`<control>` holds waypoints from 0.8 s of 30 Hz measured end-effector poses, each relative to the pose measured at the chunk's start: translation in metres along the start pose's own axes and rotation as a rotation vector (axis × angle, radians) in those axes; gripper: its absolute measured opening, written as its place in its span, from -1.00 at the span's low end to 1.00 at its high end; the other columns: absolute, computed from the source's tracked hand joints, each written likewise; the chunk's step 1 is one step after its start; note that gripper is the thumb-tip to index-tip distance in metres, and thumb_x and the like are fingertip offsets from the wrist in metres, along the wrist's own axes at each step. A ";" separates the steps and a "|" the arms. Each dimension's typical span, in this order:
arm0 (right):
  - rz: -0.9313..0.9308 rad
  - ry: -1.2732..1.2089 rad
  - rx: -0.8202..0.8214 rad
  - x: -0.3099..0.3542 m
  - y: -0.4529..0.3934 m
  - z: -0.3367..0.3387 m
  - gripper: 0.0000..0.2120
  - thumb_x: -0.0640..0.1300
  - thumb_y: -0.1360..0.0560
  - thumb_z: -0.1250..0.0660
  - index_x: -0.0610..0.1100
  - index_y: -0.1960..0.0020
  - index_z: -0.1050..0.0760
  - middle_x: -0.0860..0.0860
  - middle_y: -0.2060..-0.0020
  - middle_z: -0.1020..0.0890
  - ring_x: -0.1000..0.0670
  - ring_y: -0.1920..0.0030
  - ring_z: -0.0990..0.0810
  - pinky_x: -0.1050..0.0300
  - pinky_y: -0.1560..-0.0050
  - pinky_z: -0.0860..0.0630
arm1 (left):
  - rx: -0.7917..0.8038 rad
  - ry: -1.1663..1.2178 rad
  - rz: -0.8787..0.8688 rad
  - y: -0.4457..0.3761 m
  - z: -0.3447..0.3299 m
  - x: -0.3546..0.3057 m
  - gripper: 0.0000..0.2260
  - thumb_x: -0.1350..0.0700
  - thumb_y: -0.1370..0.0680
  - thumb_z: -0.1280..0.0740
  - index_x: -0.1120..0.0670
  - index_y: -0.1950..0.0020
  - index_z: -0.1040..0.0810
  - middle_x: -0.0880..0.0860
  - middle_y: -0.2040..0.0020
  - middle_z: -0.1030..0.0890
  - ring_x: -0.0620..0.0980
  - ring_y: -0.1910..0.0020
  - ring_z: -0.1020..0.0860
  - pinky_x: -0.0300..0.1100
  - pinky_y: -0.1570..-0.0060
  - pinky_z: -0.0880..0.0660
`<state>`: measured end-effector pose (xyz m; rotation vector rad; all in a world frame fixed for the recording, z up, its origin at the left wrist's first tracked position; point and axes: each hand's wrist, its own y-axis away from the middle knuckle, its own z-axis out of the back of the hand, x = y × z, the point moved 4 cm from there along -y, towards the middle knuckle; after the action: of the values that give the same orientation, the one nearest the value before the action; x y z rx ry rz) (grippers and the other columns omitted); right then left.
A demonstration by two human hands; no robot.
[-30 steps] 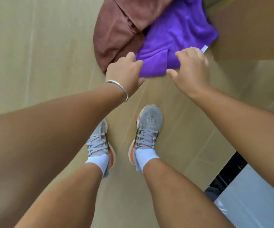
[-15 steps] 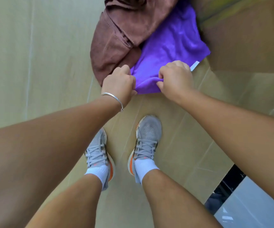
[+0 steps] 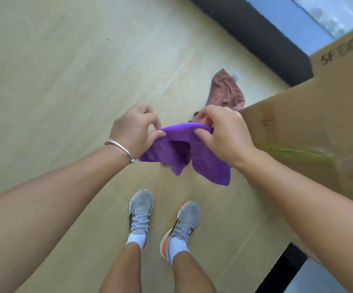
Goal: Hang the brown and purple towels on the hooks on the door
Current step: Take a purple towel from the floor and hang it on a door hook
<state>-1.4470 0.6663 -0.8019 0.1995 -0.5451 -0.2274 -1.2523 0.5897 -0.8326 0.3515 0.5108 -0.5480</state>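
Observation:
The purple towel [image 3: 192, 153] hangs in the air above the floor, held along its top edge by both hands. My left hand [image 3: 134, 127], with a silver bangle on the wrist, pinches its left end. My right hand [image 3: 224, 132] grips its right end. The towel sags and folds down between them. The brown towel [image 3: 226, 92] lies crumpled on the floor just beyond my right hand, a white tag at its far end. No door or hooks are in view.
A large cardboard box [image 3: 311, 132] stands close on the right, touching the brown towel's edge. A dark baseboard strip [image 3: 256, 34] and glass run along the far right. My two grey shoes [image 3: 162, 216] stand on the beige floor [image 3: 55, 81] below the towel.
Both hands closed on the purple towel's edge and lifted it off the floor. The brown towel stayed on the floor, and the view swung upward and around.

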 end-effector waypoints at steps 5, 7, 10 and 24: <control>0.207 -0.013 0.000 0.118 -0.046 0.039 -0.75 0.04 -0.43 -0.43 -0.01 -0.06 -0.52 0.13 0.21 -0.51 -0.02 0.08 -0.50 0.00 -0.02 -0.41 | -0.256 -0.060 0.126 0.022 0.138 0.035 -0.85 -0.02 -0.37 -0.52 0.00 0.23 -0.61 -0.02 0.12 -0.46 -0.07 0.19 -0.36 -0.18 0.28 -0.26; 0.291 -0.007 0.002 0.165 -0.053 0.037 -0.73 0.03 -0.42 -0.43 -0.03 -0.07 -0.53 0.12 0.20 -0.50 -0.03 0.09 -0.49 0.03 0.04 -0.38 | -0.329 -0.102 0.156 0.044 0.180 0.053 -0.86 0.00 -0.37 -0.53 0.01 0.24 -0.61 -0.03 0.13 -0.44 -0.08 0.21 -0.33 -0.17 0.29 -0.25; 0.388 0.022 0.022 0.220 -0.045 0.015 -0.74 0.00 -0.42 -0.45 -0.06 -0.05 -0.53 0.10 0.21 -0.51 -0.06 0.10 -0.49 0.03 0.05 -0.37 | -0.394 -0.165 0.179 0.085 0.220 0.079 -0.83 0.00 -0.34 -0.55 0.01 0.28 -0.60 -0.06 0.17 -0.42 -0.06 0.22 -0.36 -0.17 0.34 -0.27; 0.388 0.460 0.647 0.201 0.063 -0.249 -0.69 0.05 -0.52 -0.25 0.05 -0.26 -0.42 0.08 -0.12 -0.58 -0.05 -0.19 -0.47 0.05 -0.28 -0.26 | 0.137 -0.096 0.704 0.296 0.002 0.257 -0.77 -0.10 -0.43 -0.46 -0.06 -0.02 -0.58 -0.07 -0.02 -0.44 0.01 -0.02 -0.50 -0.16 0.23 -0.33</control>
<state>-1.1374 0.7045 -0.8968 0.7447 -0.1731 0.3778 -0.8933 0.7220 -0.9174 0.5981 0.2286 0.0846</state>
